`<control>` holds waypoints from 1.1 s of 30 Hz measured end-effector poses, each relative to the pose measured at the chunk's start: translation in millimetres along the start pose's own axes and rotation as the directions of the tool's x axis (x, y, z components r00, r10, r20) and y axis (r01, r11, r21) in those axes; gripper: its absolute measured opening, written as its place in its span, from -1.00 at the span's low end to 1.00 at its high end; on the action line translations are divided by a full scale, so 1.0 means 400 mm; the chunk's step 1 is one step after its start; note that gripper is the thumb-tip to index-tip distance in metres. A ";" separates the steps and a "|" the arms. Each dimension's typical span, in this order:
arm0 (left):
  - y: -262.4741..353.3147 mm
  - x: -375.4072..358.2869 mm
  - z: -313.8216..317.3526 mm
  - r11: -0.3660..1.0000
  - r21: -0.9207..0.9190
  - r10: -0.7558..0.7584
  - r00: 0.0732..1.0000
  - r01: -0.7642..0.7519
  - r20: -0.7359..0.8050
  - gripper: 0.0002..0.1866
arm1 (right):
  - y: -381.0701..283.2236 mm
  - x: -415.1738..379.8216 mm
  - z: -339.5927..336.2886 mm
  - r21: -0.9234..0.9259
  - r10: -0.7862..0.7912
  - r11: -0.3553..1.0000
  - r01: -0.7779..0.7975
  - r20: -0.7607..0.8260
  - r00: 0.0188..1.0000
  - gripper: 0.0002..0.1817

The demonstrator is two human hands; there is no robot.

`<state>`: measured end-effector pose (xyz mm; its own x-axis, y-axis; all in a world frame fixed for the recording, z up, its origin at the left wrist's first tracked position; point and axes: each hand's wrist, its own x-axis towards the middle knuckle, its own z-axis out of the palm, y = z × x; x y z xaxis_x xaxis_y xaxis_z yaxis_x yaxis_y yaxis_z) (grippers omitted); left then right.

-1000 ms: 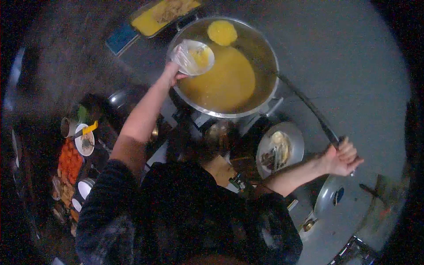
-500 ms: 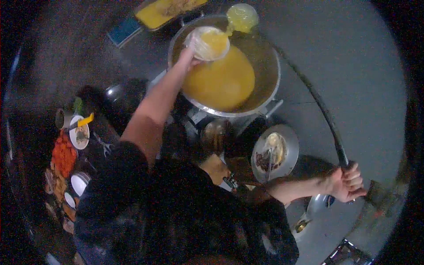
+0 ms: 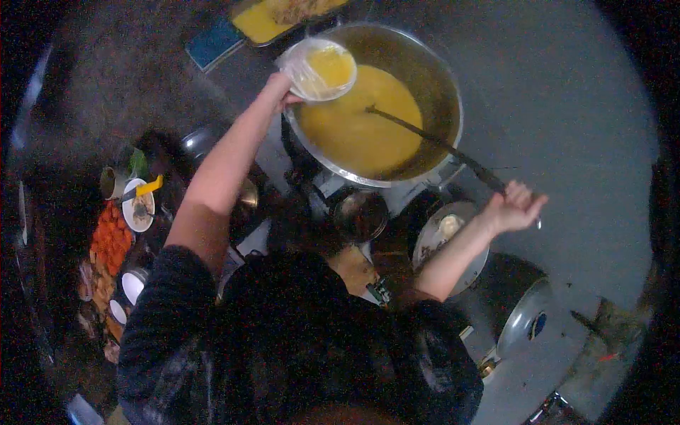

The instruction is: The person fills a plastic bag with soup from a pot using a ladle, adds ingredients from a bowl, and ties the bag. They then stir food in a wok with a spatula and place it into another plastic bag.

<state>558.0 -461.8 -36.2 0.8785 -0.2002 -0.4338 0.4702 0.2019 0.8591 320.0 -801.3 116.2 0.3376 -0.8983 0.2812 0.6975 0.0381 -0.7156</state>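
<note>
My left hand grips a white bowl that looks covered in thin clear plastic. Yellow liquid lies inside the bowl, which hangs over the left rim of a large metal pot. More yellow soup fills the pot's bottom. Closed around a long dark handle, my right hand holds a ladle to the pot's right. The handle slants down into the soup, and the ladle's cup is hidden beneath the surface.
A yellow tray and a blue box stand beyond the pot. A metal dish and a lid sit at right. On the left are orange chopped pieces and an oval white dish with a yellow-handled utensil.
The ladle has gone from tipping yellow liquid into the bowl to dipping into the pot. My right hand has moved forward and slightly left; the bowl has shifted slightly left.
</note>
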 end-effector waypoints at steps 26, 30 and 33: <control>-0.208 0.043 0.010 0.725 -0.641 0.543 0.782 -0.252 0.306 -0.47 | -0.220 -0.108 0.120 0.186 -0.225 0.970 0.159 0.421 0.879 -0.55; -0.082 -0.233 -0.139 0.990 -0.132 0.075 0.980 -0.051 0.184 -0.38 | 0.079 -0.198 0.178 -0.234 -0.146 0.876 0.423 0.706 0.693 -0.74; -0.153 -0.311 -0.331 0.986 -0.156 0.092 0.961 -0.052 0.260 -0.35 | 0.306 -0.305 0.225 -0.222 0.069 0.730 0.647 0.965 0.254 -0.76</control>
<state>431.1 -322.1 -70.7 0.8659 -0.4228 -0.2673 0.4309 0.3590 0.8279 421.1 -647.4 51.8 0.7435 0.1970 0.6390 0.5869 -0.6503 -0.4824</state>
